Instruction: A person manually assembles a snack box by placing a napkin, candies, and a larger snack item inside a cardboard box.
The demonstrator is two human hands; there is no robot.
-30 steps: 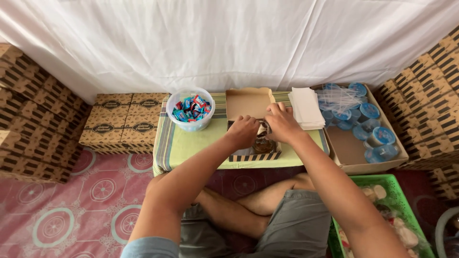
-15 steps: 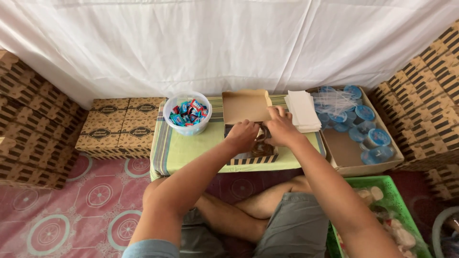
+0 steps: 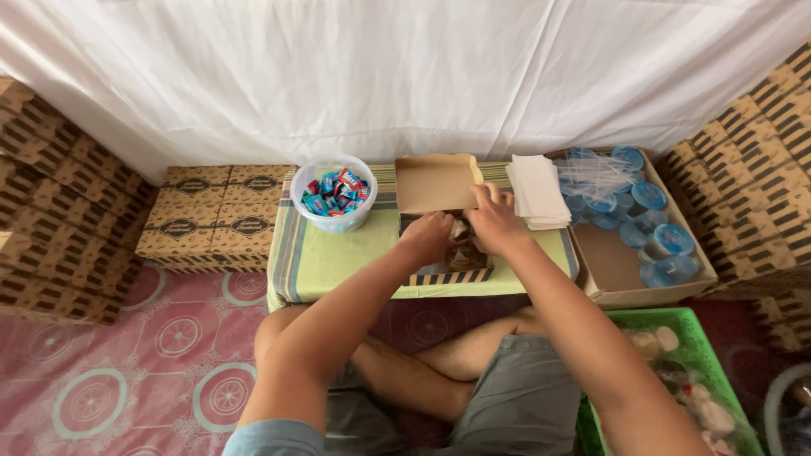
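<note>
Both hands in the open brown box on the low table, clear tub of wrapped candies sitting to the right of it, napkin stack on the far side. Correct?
Not quite. The head view shows the clear tub of wrapped candies to the left of the open brown box, not the right. The rest holds: left hand and right hand are in the box on the low table, and the napkin stack lies on the other side.

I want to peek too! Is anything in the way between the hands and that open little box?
Nothing visible. The left hand and right hand already reach into the open box on the low table. The candy bowl and napkin stack sit off to the sides.
</note>
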